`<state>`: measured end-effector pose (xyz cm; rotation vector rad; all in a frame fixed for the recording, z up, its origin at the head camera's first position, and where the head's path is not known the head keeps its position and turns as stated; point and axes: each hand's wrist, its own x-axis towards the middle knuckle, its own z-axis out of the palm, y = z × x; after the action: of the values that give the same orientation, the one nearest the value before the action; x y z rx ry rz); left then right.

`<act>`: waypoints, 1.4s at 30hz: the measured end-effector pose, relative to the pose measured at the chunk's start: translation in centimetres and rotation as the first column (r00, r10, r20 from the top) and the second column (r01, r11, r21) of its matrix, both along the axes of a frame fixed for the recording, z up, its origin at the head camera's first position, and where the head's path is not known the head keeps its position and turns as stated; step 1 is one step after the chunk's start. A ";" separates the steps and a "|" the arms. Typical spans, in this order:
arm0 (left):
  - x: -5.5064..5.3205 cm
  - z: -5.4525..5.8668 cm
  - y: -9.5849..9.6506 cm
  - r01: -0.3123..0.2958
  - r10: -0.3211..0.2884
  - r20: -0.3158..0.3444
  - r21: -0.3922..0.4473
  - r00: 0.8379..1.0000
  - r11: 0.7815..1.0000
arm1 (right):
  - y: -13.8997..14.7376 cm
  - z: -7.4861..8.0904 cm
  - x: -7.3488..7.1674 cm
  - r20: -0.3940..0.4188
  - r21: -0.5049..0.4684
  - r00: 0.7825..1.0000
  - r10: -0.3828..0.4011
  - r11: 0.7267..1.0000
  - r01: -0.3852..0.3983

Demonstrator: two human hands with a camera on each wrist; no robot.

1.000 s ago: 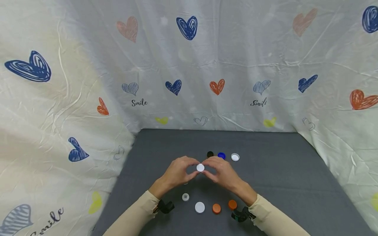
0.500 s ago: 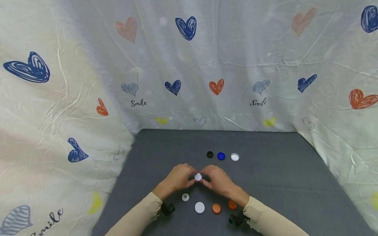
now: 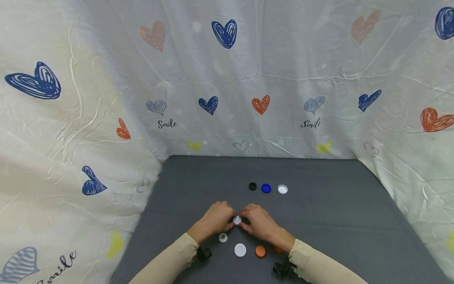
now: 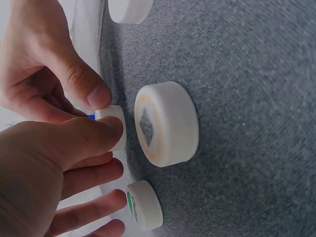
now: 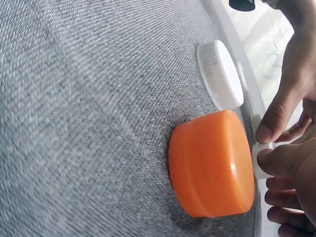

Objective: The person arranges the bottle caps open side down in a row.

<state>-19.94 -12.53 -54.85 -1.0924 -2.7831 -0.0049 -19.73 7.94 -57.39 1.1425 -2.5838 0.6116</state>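
Note:
Thumb and fingers of my left hand [image 3: 217, 219] and my right hand [image 3: 261, 223] pinch one small white bottle cap [image 3: 237, 220] from both sides. In the left wrist view, both thumbs press against the near side of that cap [image 4: 117, 129]. Whether it touches the table cannot be told. Close to my left hand sits a white cap with a dark square mark [image 4: 168, 126]. A ribbed white cap with a green top [image 4: 148, 205] stands beside my left fingers. An orange cap [image 5: 210, 165] lies below my right hand.
A larger white cap [image 3: 240, 250] and an orange cap [image 3: 260, 251] lie nearer me; another orange cap [image 3: 278, 249] is partly covered by my right forearm. Farther back stand a black cap [image 3: 252, 186], a blue cap [image 3: 266, 188] and an upturned white cap [image 3: 282, 189] on the grey cloth.
Both hands have come down and closer to me, still holding the small white cap. The black and blue caps behind are now fully uncovered. The caps on the table have not moved.

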 end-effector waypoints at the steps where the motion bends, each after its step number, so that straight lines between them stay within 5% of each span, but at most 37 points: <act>1: 0.0 -0.2 0.0 0.004 -0.004 -0.012 -0.006 1.000 1.000 | 0.0 -0.1 0.0 -0.002 0.003 1.000 0.001 1.000 -0.001; 6: 0.1 -0.5 0.1 0.019 -0.020 -0.057 -0.024 0.998 1.000 | -0.1 -0.2 0.0 0.008 0.001 1.000 0.004 1.000 -0.004; 14: -0.3 0.5 -0.3 -0.023 0.022 -0.024 -0.025 0.999 0.999 | 0.6 0.9 -0.7 0.026 0.010 1.000 0.004 1.000 -0.005; 28: -4.0 4.6 0.3 -0.071 0.072 -0.029 0.035 0.997 0.997 | 3.4 5.0 -4.5 -0.048 0.052 0.994 -0.100 0.993 0.103; 42: -7.0 6.3 2.9 -0.126 0.124 0.044 0.040 0.991 0.991 | 4.9 6.3 -7.1 -0.053 0.105 0.983 -0.173 0.978 0.178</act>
<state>-26.90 -9.65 -48.55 -0.9173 -2.8696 -0.0728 -26.83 12.86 -51.10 0.9326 -2.6717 0.4066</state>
